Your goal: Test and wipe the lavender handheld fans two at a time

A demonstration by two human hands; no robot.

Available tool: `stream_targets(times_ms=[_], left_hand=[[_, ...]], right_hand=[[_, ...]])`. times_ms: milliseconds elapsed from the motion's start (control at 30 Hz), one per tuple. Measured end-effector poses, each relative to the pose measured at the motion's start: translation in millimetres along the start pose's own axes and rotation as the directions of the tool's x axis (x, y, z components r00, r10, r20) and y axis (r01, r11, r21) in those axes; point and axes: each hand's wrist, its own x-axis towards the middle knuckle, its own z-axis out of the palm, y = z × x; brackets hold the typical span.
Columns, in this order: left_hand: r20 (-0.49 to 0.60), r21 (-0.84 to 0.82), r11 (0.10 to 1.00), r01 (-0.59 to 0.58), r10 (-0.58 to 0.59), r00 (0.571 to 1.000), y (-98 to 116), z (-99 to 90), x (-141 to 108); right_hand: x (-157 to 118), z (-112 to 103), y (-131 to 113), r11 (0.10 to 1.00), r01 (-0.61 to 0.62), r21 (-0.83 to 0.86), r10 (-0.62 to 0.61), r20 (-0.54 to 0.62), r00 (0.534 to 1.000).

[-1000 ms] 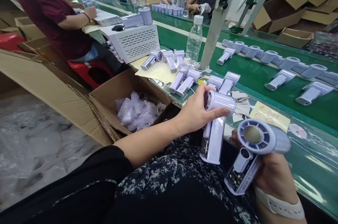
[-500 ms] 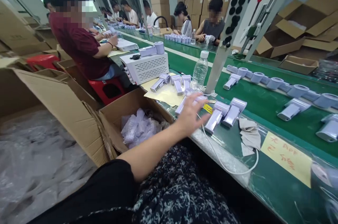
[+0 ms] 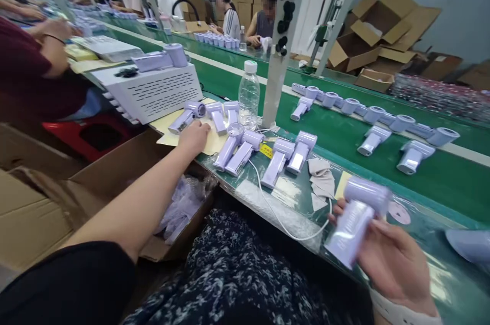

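Observation:
Low at the right, my right hand is wrapped round a lavender hair-dryer-shaped device, with its round barrel up and pale lettering on its handle. My left hand rests over yellow paper at the bench edge, its fingers curled downward. What lies under those fingers is hidden. Just beyond them is another lavender device with an opening in its handle. More such devices lie along the bench near a white cable and grey cloth pieces.
A vented white box stands at the left with a device on top. A clear bottle is beside a metal post. Devices line the green conveyor. An open carton holds plastic bags. Co-workers sit beyond.
My left hand has moved left from the devices to the yellow paper. My right hand has come into view holding a device. The view has turned right.

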Motion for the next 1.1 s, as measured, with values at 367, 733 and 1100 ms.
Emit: stream_targets(times_ms=[367,733,1100], left_hand=[[-0.214,-0.67,0.742,-0.02,-0.166,0.963,42,-28.7,-36],[-0.104,-0.944,0.206,-0.256,0.551,0.828,181,-54.5,-184],[0.306,-0.942,0.091,0.324,0.628,0.716,181,-20.3,-185]], right_hand=[[-14,56,24,0.998,-0.048,-0.036,0.05,0.081,0.995],[-54,64,27,0.999,0.027,-0.036,-0.022,0.132,0.991],[-64,53,48,0.94,0.155,-0.303,-0.09,0.218,0.972]])
